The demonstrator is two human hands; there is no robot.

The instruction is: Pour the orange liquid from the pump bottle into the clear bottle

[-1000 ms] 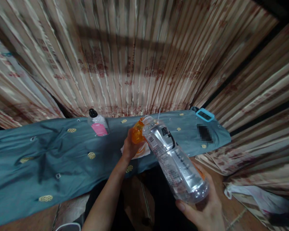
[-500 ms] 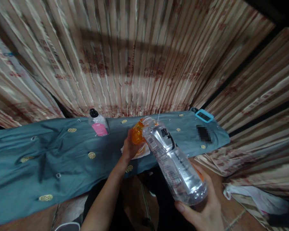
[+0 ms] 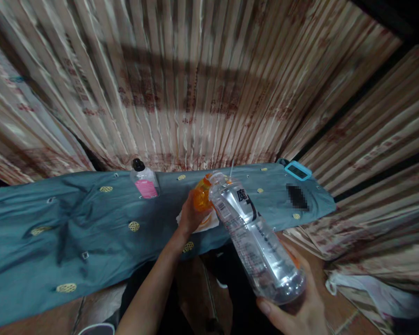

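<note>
My right hand [image 3: 296, 309] grips the base of a large clear plastic bottle [image 3: 254, 237], tilted so its open mouth points up and away, over a small orange bottle [image 3: 201, 197]. My left hand [image 3: 189, 216] is wrapped around that orange bottle, which stands on a white cloth or paper [image 3: 209, 222] on the teal-covered surface [image 3: 73, 232]. The big bottle's mouth touches or sits just above the top of the orange one. A thin white straw or tube sticks up behind them.
A small clear bottle with a black cap and pink label [image 3: 145, 181] stands at the back of the teal cover. A blue-cased device [image 3: 298, 170] lies at its far right end. Striped curtains [image 3: 195, 83] hang behind; a white bag [image 3: 363, 293] lies on the floor at right.
Both hands and the two bottles hold nearly the same pose; the view has shifted slightly and the big bottle sits a little lower in my right hand.
</note>
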